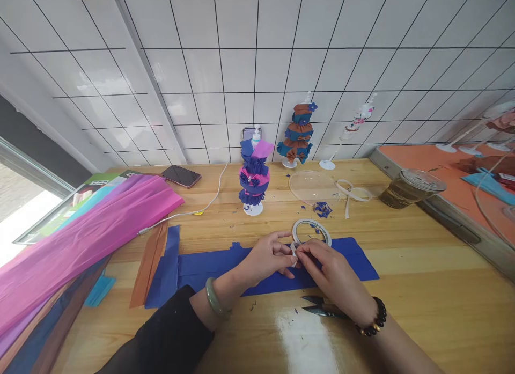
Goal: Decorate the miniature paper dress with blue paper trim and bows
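My left hand (265, 260) and my right hand (332, 266) meet over a strip of dark blue crepe paper (213, 266). Between the fingertips of both is a small white piece of tape (294, 253), pinched by each hand and partly hidden by the fingers. Just beyond them a roll of white tape (295, 232) lies flat, touching the paper's far edge. Scissors (317, 305) with dark blades lie below my right wrist, which covers their handles. A doll-like stand in blue and pink crepe paper (254, 175) stands upright behind my left hand.
Pink crepe paper (104, 218) and other sheets fill the left side, near a phone (182, 176) and white cable (217, 194). At the back stand a brown-and-teal figure (298, 135) and white ribbon (354, 191). A lidded cup (408, 189) is at right.
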`<state>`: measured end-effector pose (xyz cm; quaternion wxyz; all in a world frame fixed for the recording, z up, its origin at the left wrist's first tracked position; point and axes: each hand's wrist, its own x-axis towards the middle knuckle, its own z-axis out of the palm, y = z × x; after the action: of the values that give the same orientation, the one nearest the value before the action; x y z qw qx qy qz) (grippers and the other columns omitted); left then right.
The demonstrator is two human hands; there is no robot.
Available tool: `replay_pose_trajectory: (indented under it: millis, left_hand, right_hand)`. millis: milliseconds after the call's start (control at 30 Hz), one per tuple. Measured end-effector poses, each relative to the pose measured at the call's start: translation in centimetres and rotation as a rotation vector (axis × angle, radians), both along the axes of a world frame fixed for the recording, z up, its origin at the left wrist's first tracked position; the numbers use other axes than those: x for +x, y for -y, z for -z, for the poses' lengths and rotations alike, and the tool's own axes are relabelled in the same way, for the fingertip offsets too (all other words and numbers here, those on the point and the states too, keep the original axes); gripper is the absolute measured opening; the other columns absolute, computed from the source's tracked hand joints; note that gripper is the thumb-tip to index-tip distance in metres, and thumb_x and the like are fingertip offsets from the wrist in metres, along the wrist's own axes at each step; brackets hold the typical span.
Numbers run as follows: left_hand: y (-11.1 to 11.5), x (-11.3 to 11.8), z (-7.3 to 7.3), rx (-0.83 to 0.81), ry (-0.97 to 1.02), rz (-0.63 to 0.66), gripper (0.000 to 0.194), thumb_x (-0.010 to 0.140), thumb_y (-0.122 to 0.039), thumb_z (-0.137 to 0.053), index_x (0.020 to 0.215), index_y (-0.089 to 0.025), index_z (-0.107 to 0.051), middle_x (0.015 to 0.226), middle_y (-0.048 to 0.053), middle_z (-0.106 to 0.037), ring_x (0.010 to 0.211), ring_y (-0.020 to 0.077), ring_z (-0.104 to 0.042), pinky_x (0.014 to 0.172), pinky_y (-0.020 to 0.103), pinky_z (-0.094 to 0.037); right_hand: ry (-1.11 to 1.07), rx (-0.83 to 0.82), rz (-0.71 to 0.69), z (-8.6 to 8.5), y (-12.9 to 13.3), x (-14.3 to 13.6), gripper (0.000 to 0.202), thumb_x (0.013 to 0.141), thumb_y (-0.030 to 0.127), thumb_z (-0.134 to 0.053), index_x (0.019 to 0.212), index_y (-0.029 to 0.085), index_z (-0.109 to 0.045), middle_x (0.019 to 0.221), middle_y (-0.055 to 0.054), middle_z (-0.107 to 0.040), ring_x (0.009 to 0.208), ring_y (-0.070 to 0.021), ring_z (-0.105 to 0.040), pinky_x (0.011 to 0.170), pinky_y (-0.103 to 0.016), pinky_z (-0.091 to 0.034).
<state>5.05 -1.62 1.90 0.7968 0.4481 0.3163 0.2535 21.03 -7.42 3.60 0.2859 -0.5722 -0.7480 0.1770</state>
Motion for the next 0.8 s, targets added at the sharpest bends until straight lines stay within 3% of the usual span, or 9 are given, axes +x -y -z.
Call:
replay_pose_trajectory:
  millis: [167, 467, 633, 800]
  left_hand:
    - [0.05, -0.01, -0.41, -0.140, 0.029, -0.041, 0.066, 0.056, -0.017, -0.078, 0.115, -0.014, -0.049, 0.072, 0.001, -0.061, 0.062, 0.0128, -0.061, 0.061, 0.029, -0.052]
    - [0.16, 0.29, 0.25, -0.053, 0.008, -0.013, 0.058, 0.055, -0.022, -0.078, 0.107, -0.012, -0.054, 0.064, -0.002, -0.059, 0.062, 0.0157, -0.065, 0.065, 0.030, -0.052]
    - [0.21, 0.35, 0.20, -0.005, 0.021, 0.006, 0.045, 0.056, -0.028, -0.077, 0.090, -0.013, -0.051, 0.061, -0.001, -0.059, 0.062, 0.0180, -0.065, 0.061, 0.030, -0.052]
    - [0.27, 0.26, -0.17, -0.013, 0.000, 0.029, 0.039, 0.060, -0.032, -0.074, 0.086, -0.014, -0.050, 0.067, 0.002, -0.062, 0.063, 0.0173, -0.065, 0.063, 0.030, -0.052]
  right_hand:
    - [0.029, 0.034, -0.024, 0.31, 0.03, 0.00, 0.018, 0.089, 0.022, -0.040, 0.085, 0.021, -0.057, 0.084, -0.006, -0.062, 0.076, -0.0171, -0.058, 0.068, -0.030, -0.047]
    - [-0.018, 0.009, 0.016, 0.19, -0.27, 0.00, 0.017, 0.088, 0.021, -0.042, 0.083, 0.020, -0.058, 0.082, -0.005, -0.062, 0.076, -0.0166, -0.058, 0.069, -0.029, -0.047]
    - [-0.068, -0.010, 0.031, 0.33, -0.31, 0.12, 0.019, 0.090, 0.025, -0.040, 0.083, 0.020, -0.056, 0.081, -0.007, -0.061, 0.074, -0.0171, -0.057, 0.067, -0.030, -0.047]
    - [-0.100, 0.023, 0.041, 0.47, -0.27, 0.26, 0.019, 0.090, 0.027, -0.041, 0.084, 0.020, -0.058, 0.083, -0.007, -0.063, 0.078, -0.0178, -0.058, 0.068, -0.030, -0.047]
